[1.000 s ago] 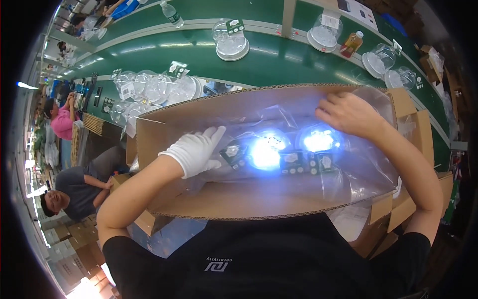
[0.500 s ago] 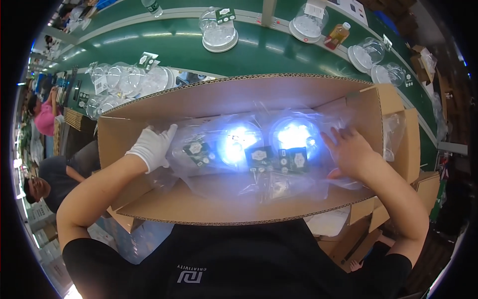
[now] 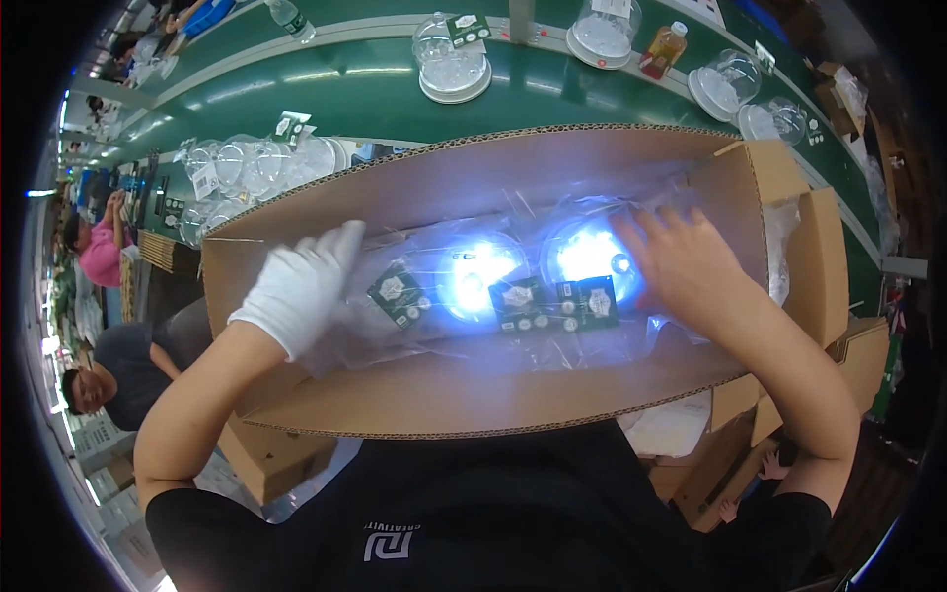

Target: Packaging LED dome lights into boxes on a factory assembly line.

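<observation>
Glowing round lamps point(image 3: 481, 276) lie side by side amid clear film point(image 3: 538, 352) inside the carton point(image 3: 473, 397), whose walls presumably confine them, the right hand point(image 3: 691, 264) spread-fingered alongside, the gloved left hand's point(image 3: 294, 294) grip too blurred to tell.

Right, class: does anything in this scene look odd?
The left hand wears a white glove but the right hand is bare, an odd mismatch. An amber bottle also seems out of place among the domes.

The box point(image 3: 473, 400) is matt cardboard, the film point(image 3: 370, 340) glossy plastic, the glove point(image 3: 294, 293) cloth.
</observation>
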The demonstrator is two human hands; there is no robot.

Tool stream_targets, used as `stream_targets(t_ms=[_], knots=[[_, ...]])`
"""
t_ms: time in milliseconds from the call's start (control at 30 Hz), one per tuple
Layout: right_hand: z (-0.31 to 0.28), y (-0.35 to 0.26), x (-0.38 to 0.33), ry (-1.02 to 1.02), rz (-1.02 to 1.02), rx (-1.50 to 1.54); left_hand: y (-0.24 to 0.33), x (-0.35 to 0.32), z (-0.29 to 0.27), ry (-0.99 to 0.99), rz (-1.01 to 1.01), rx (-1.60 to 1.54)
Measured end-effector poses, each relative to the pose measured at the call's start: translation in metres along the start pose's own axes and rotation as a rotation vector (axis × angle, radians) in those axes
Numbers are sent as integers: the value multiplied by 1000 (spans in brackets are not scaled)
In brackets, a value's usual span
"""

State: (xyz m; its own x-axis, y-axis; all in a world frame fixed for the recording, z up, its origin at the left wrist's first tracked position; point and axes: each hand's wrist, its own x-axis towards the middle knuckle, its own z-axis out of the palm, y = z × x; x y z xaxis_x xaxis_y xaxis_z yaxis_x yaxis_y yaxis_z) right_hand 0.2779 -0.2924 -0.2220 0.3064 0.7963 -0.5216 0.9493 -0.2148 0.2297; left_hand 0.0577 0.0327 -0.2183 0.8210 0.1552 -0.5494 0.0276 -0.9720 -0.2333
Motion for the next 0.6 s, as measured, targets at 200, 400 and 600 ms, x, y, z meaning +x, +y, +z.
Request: stream_targets(t_ms=[200,400,600], knots=[[21,-17,19,-426,30,125,32,11,37,39,149,-323],[44,-16,8,-206,160,-220,31,26,6,-283,37,-177],[-40,-28,-74,451,-114,515,-10,-5,-88,-245,423,-374]])
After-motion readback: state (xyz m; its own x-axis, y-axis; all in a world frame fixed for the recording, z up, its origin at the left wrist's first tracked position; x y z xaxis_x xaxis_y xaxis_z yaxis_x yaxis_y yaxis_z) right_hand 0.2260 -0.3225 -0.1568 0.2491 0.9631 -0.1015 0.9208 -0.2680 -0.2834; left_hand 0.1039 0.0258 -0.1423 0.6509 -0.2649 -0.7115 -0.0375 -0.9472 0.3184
